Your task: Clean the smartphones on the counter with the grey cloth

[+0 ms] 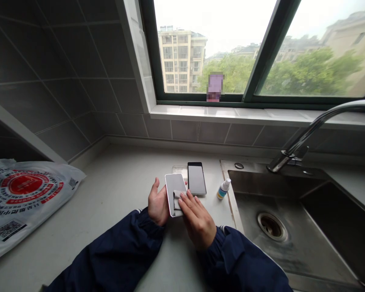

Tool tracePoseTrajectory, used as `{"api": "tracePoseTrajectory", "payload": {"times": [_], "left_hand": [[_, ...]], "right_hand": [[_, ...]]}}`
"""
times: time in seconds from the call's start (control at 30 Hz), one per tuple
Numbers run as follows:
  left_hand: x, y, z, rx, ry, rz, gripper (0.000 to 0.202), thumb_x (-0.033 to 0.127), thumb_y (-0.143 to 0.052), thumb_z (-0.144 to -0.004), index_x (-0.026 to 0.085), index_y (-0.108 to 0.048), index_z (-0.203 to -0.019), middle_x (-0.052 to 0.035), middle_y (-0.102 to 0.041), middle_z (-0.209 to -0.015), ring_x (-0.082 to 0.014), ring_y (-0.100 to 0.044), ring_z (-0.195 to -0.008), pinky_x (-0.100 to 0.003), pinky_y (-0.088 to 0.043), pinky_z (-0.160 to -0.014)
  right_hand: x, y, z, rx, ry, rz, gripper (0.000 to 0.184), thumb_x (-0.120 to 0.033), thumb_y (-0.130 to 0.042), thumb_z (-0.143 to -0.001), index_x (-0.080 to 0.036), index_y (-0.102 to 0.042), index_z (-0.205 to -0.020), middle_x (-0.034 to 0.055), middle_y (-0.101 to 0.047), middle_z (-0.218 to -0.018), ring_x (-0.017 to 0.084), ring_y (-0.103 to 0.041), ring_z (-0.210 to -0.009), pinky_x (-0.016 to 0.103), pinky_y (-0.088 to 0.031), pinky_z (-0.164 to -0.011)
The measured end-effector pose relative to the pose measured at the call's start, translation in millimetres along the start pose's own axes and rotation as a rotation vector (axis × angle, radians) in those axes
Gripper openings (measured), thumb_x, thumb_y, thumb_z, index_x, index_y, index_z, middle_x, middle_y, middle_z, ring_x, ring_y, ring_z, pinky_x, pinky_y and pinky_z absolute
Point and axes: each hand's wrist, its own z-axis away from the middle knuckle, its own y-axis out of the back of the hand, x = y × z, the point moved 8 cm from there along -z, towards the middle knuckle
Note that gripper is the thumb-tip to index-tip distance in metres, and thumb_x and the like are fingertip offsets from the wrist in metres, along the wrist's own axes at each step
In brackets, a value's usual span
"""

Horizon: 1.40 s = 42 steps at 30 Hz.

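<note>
Silver-edged rectangular smartphone [174, 194] is gripped narrowly in my left hand [157, 201], above the pale countertop [124, 178]. My right hand [197, 219] presses one small grey cloth [178, 199] against its screen, fingers closed together. Beyond lie a second, black smartphone [197, 178] and one small white bottle [223, 189], its label unreadable.

Head-worn, angled forward and down.

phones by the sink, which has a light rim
The phone in the left hand, under a grey cloth; the other, black-framed, lies on the counter.
</note>
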Motion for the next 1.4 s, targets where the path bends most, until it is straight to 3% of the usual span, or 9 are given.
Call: {"api": "tracePoseTrajectory", "payload": {"times": [0.2, 0.33, 0.5, 0.73, 0.87, 1.0, 1.13, 1.27, 1.4], "left_hand": [[4, 14.7, -6, 0.036, -0.018, -0.109, 0.051, 0.052, -0.043, -0.091, 0.015, -0.056, -0.124, -0.0163, -0.065, -0.118, -0.0283, -0.067, -0.098, -0.045, -0.051, -0.087], [12, 28.3, -7, 0.170, -0.090, -0.246, 0.040, 0.042, -0.052, -0.089, 0.015, -0.058, -0.118, -0.0156, -0.068, -0.113, -0.0248, -0.069, -0.093, -0.039, -0.054, -0.083], [20, 36.3, -9, 0.264, -0.173, -0.409, 0.042, 0.040, -0.062, -0.085, 0.018, -0.060, -0.121, -0.0142, -0.068, -0.114, -0.0262, -0.068, -0.100, -0.039, -0.055, -0.085], [28, 44.4, -11, 0.343, -0.207, -0.431, 0.030, 0.036, -0.074, -0.077, 0.014, -0.069, -0.096, -0.0104, -0.072, -0.101, -0.0227, -0.069, -0.094, -0.034, -0.055, -0.084], [28, 38.5, -13, 0.280, -0.229, -0.413, 0.028, 0.038, -0.076, -0.076, 0.015, -0.069, -0.091, -0.0071, -0.072, -0.098, -0.0194, -0.069, -0.091, -0.033, -0.055, -0.083], [19, 38.5, -16, 0.228, -0.204, -0.351, 0.033, 0.042, -0.076, -0.074, 0.015, -0.069, -0.092, -0.0063, -0.072, -0.096, -0.0191, -0.069, -0.085, -0.031, -0.055, -0.077], [7, 27.1, -16, 0.076, -0.141, -0.283, 0.058, 0.059, -0.072, -0.071, 0.018, -0.065, -0.112, -0.0112, -0.070, -0.109, -0.0243, -0.068, -0.091, -0.028, -0.054, -0.063], [0, 6.5, -10, -0.095, -0.092, -0.189, 0.079, 0.071, -0.058, -0.074, 0.017, -0.055, -0.132, -0.0173, -0.055, -0.137, -0.0356, -0.054, -0.123, -0.046, -0.049, -0.096], [-4, 1.1, -6, -0.105, -0.068, -0.153, 0.082, 0.073, -0.047, -0.080, 0.011, -0.053, -0.133, -0.0222, -0.053, -0.137, -0.0398, -0.054, -0.121, -0.055, -0.039, -0.105]], "right_hand": [[14, 17, -6, 0.128, -0.148, -0.272, 0.055, -0.003, -0.040, -0.094, -0.023, -0.043, -0.145, 0.0071, -0.052, -0.142, 0.022, -0.047, -0.133, 0.039, -0.047, -0.108], [29, 24, -6, 0.202, -0.339, -0.451, 0.042, -0.014, -0.049, -0.094, -0.022, -0.056, -0.134, 0.0069, -0.063, -0.129, 0.023, -0.063, -0.116, 0.035, -0.054, -0.099], [49, 9, 5, 0.180, -0.651, -0.710, 0.035, -0.034, -0.057, -0.093, -0.018, -0.065, -0.123, 0.0087, -0.073, -0.106, 0.023, -0.073, -0.088, 0.031, -0.060, -0.076], [71, -24, 17, 0.258, -1.024, -1.303, 0.041, -0.041, -0.081, -0.072, -0.012, -0.072, -0.100, 0.0087, -0.075, -0.090, 0.021, -0.070, -0.081, 0.029, -0.057, -0.076], [69, -37, 22, 0.270, -1.144, -1.461, 0.050, -0.045, -0.082, -0.070, -0.011, -0.068, -0.105, 0.0095, -0.075, -0.084, 0.022, -0.072, -0.072, 0.032, -0.059, -0.066], [62, -41, 22, 0.254, -1.193, -1.554, 0.053, -0.044, -0.082, -0.070, -0.010, -0.066, -0.107, 0.0113, -0.075, -0.085, 0.024, -0.073, -0.073, 0.034, -0.059, -0.067], [40, -46, 17, 0.120, -1.221, -1.800, 0.049, -0.038, -0.083, -0.072, -0.008, -0.066, -0.107, 0.0111, -0.075, -0.083, 0.022, -0.073, -0.075, 0.031, -0.059, -0.072], [16, -48, 12, -0.037, -1.227, -1.926, 0.049, -0.038, -0.083, -0.071, -0.005, -0.067, -0.104, 0.0117, -0.074, -0.078, 0.020, -0.072, -0.071, 0.029, -0.058, -0.071], [10, -50, 15, -0.071, -1.297, -1.928, 0.050, -0.037, -0.086, -0.067, -0.004, -0.068, -0.099, 0.0133, -0.074, -0.079, 0.019, -0.071, -0.070, 0.028, -0.056, -0.070]]}}
